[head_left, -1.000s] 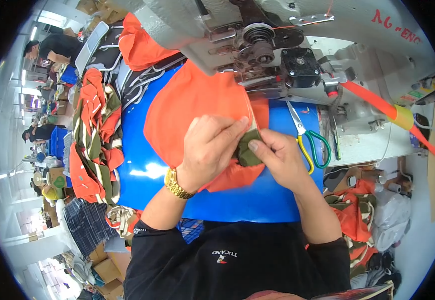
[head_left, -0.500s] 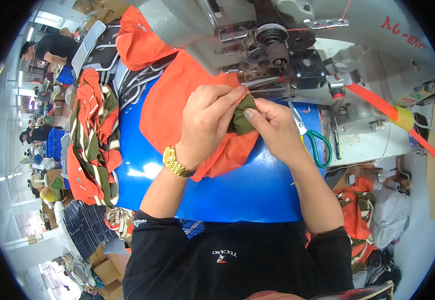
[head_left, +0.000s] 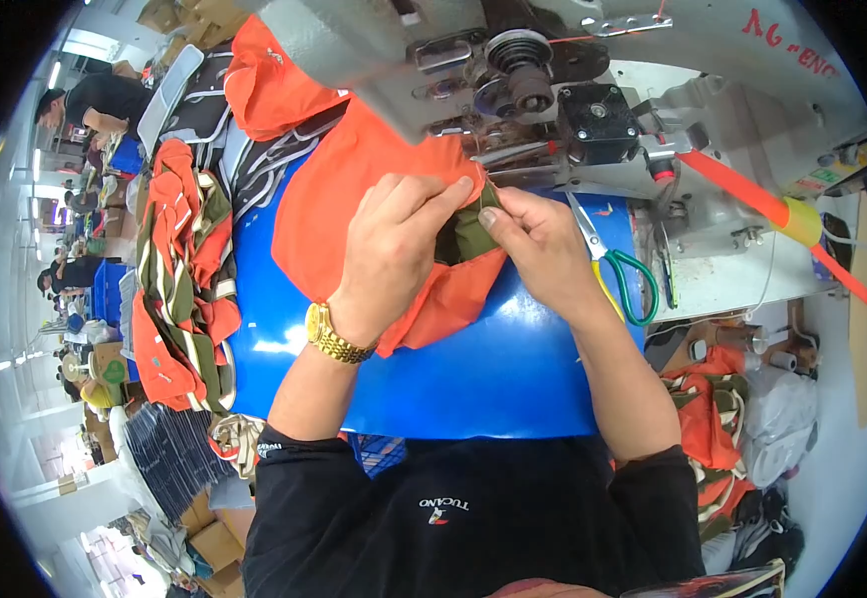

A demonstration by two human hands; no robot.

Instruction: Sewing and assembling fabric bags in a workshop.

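Lying at left, orange-and-olive garments are heaped. Over the blue tabletop, orange cloth is pinched by the left hand near the sewing machine; adjoining olive cloth is clamped between thumb and fingers of the right hand. Scissors are placed just beyond.

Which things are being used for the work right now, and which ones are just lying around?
In use, it seems:
- both hands, pinching the cloth
- blue table, under the cloth
- sewing machine, right by it

Probably just lying around:
- scissors, untouched
- left pile
- right pile
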